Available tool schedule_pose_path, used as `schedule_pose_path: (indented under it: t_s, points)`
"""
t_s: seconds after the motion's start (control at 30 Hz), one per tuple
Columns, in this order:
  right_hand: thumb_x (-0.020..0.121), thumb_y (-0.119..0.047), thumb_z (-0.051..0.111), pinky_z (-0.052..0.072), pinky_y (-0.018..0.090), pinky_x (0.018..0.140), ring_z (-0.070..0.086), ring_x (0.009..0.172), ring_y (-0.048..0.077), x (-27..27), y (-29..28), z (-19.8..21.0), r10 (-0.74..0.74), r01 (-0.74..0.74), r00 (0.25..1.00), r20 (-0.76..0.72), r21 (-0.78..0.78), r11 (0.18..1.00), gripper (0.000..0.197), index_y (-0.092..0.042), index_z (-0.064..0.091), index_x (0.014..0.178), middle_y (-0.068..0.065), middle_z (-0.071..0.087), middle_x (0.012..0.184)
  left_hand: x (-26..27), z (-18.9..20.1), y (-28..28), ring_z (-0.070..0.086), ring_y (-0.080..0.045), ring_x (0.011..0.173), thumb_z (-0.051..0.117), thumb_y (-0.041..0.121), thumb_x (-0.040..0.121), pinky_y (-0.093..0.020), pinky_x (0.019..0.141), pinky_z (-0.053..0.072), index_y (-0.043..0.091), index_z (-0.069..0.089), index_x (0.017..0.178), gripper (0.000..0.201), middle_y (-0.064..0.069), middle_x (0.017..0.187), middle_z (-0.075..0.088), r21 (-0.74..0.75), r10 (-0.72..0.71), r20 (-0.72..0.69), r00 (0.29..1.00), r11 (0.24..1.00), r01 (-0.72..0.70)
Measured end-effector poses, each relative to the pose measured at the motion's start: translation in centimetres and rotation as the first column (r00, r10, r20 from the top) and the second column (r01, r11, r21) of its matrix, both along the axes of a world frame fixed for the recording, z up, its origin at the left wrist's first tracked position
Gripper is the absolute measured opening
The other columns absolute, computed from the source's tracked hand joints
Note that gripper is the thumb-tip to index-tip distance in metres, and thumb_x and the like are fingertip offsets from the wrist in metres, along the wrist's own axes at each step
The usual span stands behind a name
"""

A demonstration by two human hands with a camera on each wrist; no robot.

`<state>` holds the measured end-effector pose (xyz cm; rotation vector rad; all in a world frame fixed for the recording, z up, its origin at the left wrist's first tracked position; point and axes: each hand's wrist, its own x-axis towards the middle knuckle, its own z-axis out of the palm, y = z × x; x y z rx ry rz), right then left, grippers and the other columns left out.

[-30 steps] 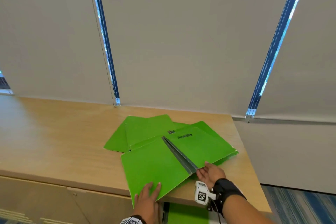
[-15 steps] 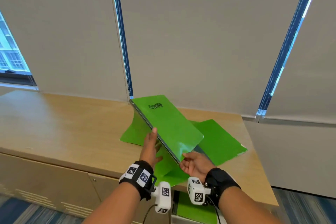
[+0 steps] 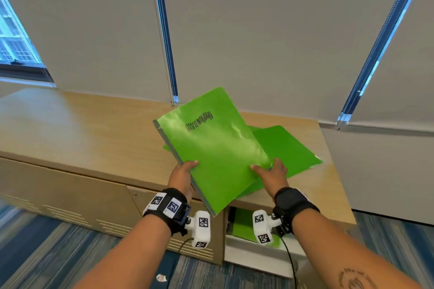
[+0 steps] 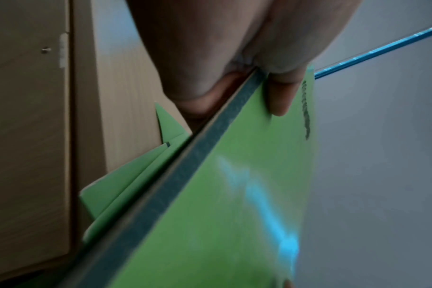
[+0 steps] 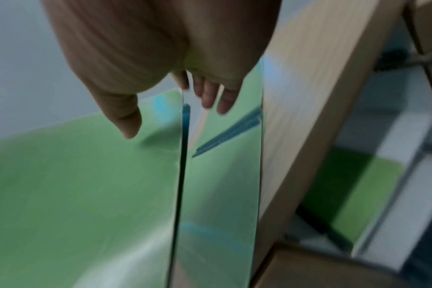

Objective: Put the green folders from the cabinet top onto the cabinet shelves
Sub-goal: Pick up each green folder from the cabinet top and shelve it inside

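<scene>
A closed green folder (image 3: 218, 148) with black print and a grey spine hangs tilted above the front of the wooden cabinet top (image 3: 82, 136). My left hand (image 3: 184, 172) grips its spine edge, thumb (image 4: 281, 93) on the cover and fingers beneath. My right hand (image 3: 270, 172) pinches the opposite edge, thumb (image 5: 126, 120) on top and fingers (image 5: 210, 97) underneath. More green folders (image 3: 288, 148) lie overlapped on the cabinet top under and behind the lifted one. Another green folder (image 3: 242, 223) lies on the open shelf below.
The shelf opening (image 3: 234, 248) sits under the cabinet's right end, partly hidden by my wrists. A closed cabinet door (image 3: 58, 195) lies to its left. Grey window blinds (image 3: 258, 42) rise right behind the cabinet. Blue striped carpet (image 3: 35, 253) covers the floor.
The top folder was folded shut and lifted off the pile. It now hangs higher and nearer me, printed cover up, gripped at both side edges.
</scene>
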<state>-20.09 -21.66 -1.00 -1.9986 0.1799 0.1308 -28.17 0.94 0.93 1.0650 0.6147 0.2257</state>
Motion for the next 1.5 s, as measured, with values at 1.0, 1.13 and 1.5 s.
schedule_pose_path:
  t_s: [1.0, 1.13, 1.5]
  points:
    - [0.084, 0.007, 0.055, 0.054, 0.038, 0.078, 0.063, 0.089, 0.03, -14.6, -9.3, -41.0, 0.088, -0.239, 0.747, -0.659, -0.142, 0.96, 0.033, -0.009, 0.051, 0.113, 0.019, 0.066, 0.107, -11.4, -43.6, -6.0, 0.062, -0.031, 0.082, 0.05, 0.005, 0.081, -0.045, 0.073, 0.055, 0.01, 0.044, 0.102, 0.023, -0.017, 0.094, 0.061, 0.2, -0.319, -0.75, 0.579, 0.725, 0.658]
    - [0.086, 0.012, 0.05, 0.045, 0.02, 0.055, 0.052, 0.073, 0.024, -14.0, -10.4, -48.3, 0.03, -0.194, 0.715, -0.699, -0.157, 0.968, 0.028, -0.013, 0.045, 0.096, 0.012, 0.058, 0.084, -9.2, -51.9, -7.6, 0.061, -0.034, 0.087, 0.045, 0.002, 0.086, -0.039, 0.075, 0.053, 0.008, 0.044, 0.114, 0.028, -0.018, 0.1, 0.061, 0.167, -0.34, -0.78, 0.525, 0.695, 0.699]
    - [0.077, 0.009, 0.052, 0.053, 0.051, 0.086, 0.064, 0.094, 0.036, -7.8, -16.7, -71.3, 0.002, -0.126, 0.73, -0.684, -0.131, 0.983, 0.042, -0.009, 0.053, 0.114, 0.02, 0.065, 0.104, -1.5, -69.1, -9.2, 0.063, -0.025, 0.101, 0.057, 0.004, 0.082, -0.035, 0.088, 0.053, 0.016, 0.048, 0.126, 0.046, -0.007, 0.121, 0.064, 0.102, -0.472, -0.661, 0.583, 0.714, 0.693]
